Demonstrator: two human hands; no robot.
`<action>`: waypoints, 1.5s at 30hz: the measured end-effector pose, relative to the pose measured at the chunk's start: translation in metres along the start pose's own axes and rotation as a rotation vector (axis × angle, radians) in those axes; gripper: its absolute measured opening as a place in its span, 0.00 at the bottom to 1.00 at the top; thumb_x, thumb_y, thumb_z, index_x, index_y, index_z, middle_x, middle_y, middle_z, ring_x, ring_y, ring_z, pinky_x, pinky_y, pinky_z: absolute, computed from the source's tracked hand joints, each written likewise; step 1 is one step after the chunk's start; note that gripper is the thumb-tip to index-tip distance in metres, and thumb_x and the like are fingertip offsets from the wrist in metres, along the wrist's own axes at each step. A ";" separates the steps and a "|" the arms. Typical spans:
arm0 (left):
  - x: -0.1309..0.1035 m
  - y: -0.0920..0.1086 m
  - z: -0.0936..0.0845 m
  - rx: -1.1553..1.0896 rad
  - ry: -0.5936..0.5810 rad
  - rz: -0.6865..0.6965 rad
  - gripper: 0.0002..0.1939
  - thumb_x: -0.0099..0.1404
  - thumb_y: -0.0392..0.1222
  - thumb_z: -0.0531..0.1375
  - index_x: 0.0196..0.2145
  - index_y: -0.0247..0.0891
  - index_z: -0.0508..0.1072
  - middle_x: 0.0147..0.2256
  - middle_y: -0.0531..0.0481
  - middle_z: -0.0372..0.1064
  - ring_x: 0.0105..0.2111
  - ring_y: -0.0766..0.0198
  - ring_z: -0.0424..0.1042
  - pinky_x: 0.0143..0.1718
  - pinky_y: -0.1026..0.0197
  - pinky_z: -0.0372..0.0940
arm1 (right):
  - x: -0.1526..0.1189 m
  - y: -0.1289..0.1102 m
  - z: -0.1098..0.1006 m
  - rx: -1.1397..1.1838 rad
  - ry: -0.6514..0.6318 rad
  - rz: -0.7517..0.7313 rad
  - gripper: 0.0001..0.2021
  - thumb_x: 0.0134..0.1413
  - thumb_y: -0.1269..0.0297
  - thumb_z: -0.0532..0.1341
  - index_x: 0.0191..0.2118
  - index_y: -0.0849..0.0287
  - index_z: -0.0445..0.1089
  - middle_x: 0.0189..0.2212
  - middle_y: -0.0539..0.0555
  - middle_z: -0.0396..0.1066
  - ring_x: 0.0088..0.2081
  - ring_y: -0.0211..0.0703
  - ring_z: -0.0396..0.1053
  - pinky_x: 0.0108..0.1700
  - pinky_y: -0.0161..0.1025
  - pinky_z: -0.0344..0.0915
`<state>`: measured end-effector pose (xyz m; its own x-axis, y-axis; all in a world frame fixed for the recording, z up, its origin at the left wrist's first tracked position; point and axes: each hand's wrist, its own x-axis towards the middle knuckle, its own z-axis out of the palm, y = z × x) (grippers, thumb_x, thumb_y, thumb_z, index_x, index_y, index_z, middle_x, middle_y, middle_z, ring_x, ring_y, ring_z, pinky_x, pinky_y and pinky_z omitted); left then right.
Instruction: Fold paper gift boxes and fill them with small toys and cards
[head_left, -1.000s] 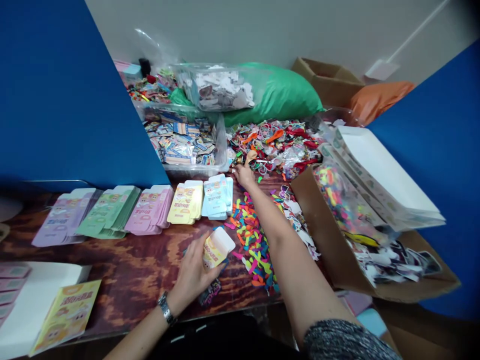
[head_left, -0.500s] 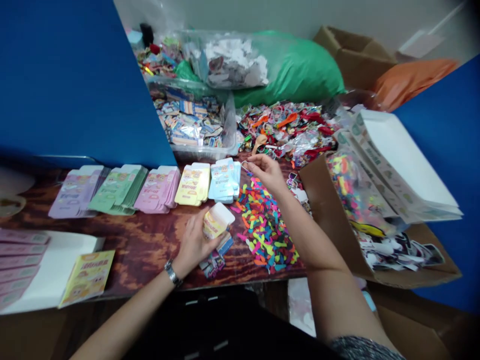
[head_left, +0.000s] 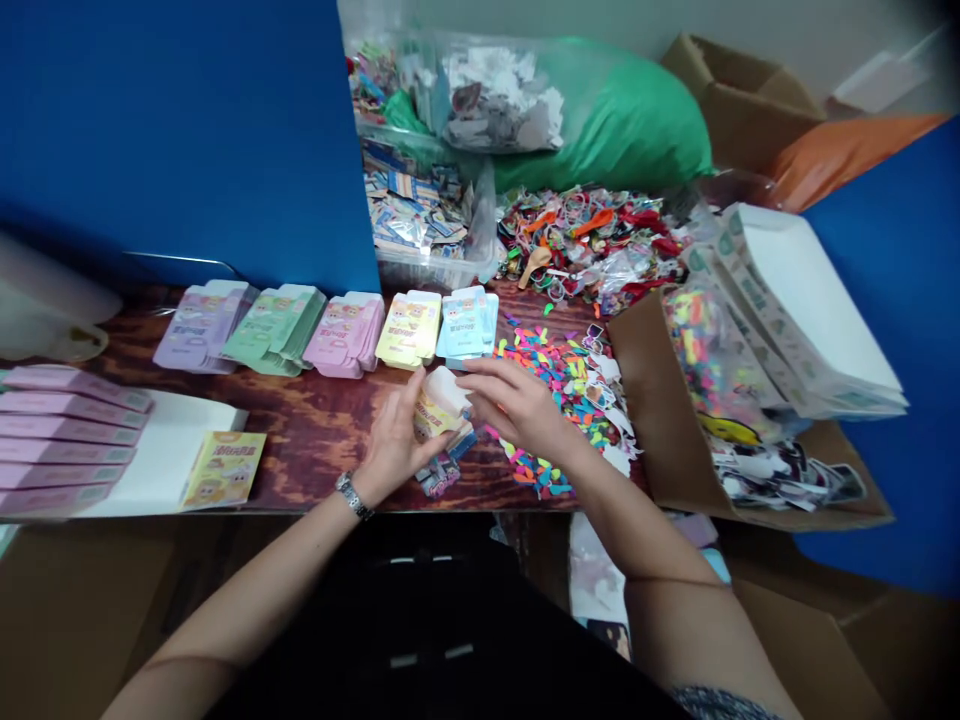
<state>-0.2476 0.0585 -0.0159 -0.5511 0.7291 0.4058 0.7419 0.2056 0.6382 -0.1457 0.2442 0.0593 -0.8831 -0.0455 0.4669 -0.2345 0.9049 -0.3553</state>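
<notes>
A small yellow printed box (head_left: 430, 418) with its white top flap raised is gripped in my left hand (head_left: 391, 440). My right hand (head_left: 525, 405) is at the box's open top, its fingers pressed together; whatever they hold is hidden. Beneath the box, small printed cards (head_left: 439, 477) lie on the table. To the right of the box spreads a pile of small bright balloons (head_left: 559, 375). Flat yellow cartons (head_left: 410, 328) and light blue cartons (head_left: 466, 322) are stacked just beyond my hands.
Pink cartons (head_left: 345, 333), green cartons (head_left: 276, 328) and purple cartons (head_left: 202, 325) continue the row leftward. A yellow box (head_left: 225, 468) lies near several pink boxes (head_left: 67, 425). A cardboard box (head_left: 637, 400) stands right; a clear bin (head_left: 480, 225) and green bag (head_left: 637, 115) stand behind.
My right hand has moved left and toward me, from the far edge of the balloon pile to the box. My left hand still holds the box. The camera view has shifted.
</notes>
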 end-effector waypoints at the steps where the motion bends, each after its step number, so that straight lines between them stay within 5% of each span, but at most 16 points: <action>1: -0.001 0.000 -0.003 -0.024 0.002 0.007 0.46 0.62 0.54 0.65 0.67 0.37 0.45 0.54 0.37 0.63 0.51 0.52 0.67 0.49 0.55 0.66 | -0.003 -0.003 0.002 0.048 0.029 0.042 0.11 0.66 0.67 0.55 0.48 0.61 0.71 0.50 0.58 0.68 0.52 0.40 0.67 0.53 0.37 0.67; 8: -0.010 -0.004 -0.010 -0.055 0.030 0.092 0.33 0.62 0.47 0.65 0.59 0.39 0.55 0.50 0.41 0.63 0.50 0.55 0.67 0.49 0.55 0.66 | -0.017 -0.034 0.036 0.150 0.147 0.265 0.19 0.63 0.68 0.57 0.59 0.61 0.63 0.50 0.56 0.70 0.49 0.38 0.70 0.53 0.35 0.69; 14: -0.019 0.000 -0.015 -0.048 0.030 0.043 0.45 0.63 0.49 0.64 0.68 0.38 0.43 0.56 0.37 0.61 0.53 0.54 0.67 0.52 0.55 0.65 | -0.014 -0.048 0.039 0.306 0.116 0.269 0.11 0.66 0.68 0.55 0.49 0.59 0.72 0.48 0.53 0.72 0.51 0.37 0.70 0.55 0.36 0.68; 20: -0.023 0.002 -0.017 0.039 -0.036 -0.028 0.48 0.63 0.50 0.63 0.70 0.39 0.38 0.52 0.38 0.63 0.50 0.51 0.67 0.50 0.53 0.66 | -0.006 -0.052 0.039 0.319 0.067 0.485 0.08 0.61 0.67 0.59 0.42 0.59 0.74 0.38 0.52 0.73 0.40 0.37 0.72 0.42 0.33 0.70; 24: -0.026 0.005 -0.019 0.210 -0.059 -0.021 0.49 0.65 0.53 0.60 0.70 0.36 0.33 0.49 0.37 0.64 0.46 0.50 0.67 0.45 0.51 0.67 | -0.005 -0.060 0.044 0.246 0.105 0.402 0.08 0.60 0.72 0.58 0.42 0.59 0.74 0.39 0.51 0.74 0.42 0.37 0.72 0.48 0.34 0.69; 28: -0.028 0.005 -0.021 0.401 -0.053 0.042 0.50 0.66 0.54 0.57 0.70 0.30 0.30 0.47 0.36 0.65 0.44 0.48 0.67 0.51 0.42 0.62 | -0.011 -0.069 0.052 0.196 0.169 0.303 0.12 0.65 0.70 0.55 0.49 0.58 0.73 0.45 0.51 0.73 0.49 0.36 0.71 0.56 0.35 0.67; 32: -0.031 0.001 -0.023 0.410 -0.053 0.043 0.48 0.67 0.52 0.54 0.69 0.28 0.29 0.47 0.35 0.62 0.43 0.51 0.66 0.41 0.54 0.66 | -0.019 -0.075 0.065 0.140 0.184 0.265 0.19 0.67 0.71 0.50 0.60 0.59 0.66 0.54 0.54 0.68 0.56 0.38 0.67 0.60 0.37 0.67; 38: -0.043 -0.002 -0.029 0.398 -0.120 -0.120 0.49 0.65 0.51 0.55 0.69 0.28 0.27 0.42 0.40 0.61 0.39 0.54 0.66 0.35 0.57 0.66 | -0.023 -0.082 0.089 0.154 0.046 0.170 0.25 0.67 0.71 0.46 0.68 0.62 0.56 0.61 0.56 0.60 0.63 0.40 0.59 0.66 0.41 0.61; 42: -0.049 -0.006 -0.048 0.409 -0.117 -0.178 0.51 0.63 0.50 0.57 0.69 0.29 0.28 0.45 0.39 0.61 0.43 0.52 0.66 0.36 0.57 0.66 | -0.006 -0.066 0.090 0.270 -0.007 0.165 0.24 0.69 0.65 0.48 0.68 0.59 0.55 0.60 0.55 0.61 0.62 0.38 0.61 0.64 0.38 0.62; 45: -0.056 -0.014 -0.072 0.543 -0.125 -0.183 0.48 0.65 0.53 0.56 0.70 0.29 0.32 0.45 0.38 0.63 0.42 0.52 0.66 0.36 0.56 0.66 | 0.017 -0.021 0.082 0.103 0.009 0.191 0.24 0.69 0.62 0.49 0.66 0.61 0.58 0.60 0.57 0.61 0.61 0.40 0.60 0.65 0.40 0.60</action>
<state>-0.2545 -0.0323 -0.0008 -0.6640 0.7148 0.2195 0.7465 0.6163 0.2508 -0.1889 0.1903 0.0085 -0.9119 0.1264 0.3904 -0.1045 0.8486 -0.5187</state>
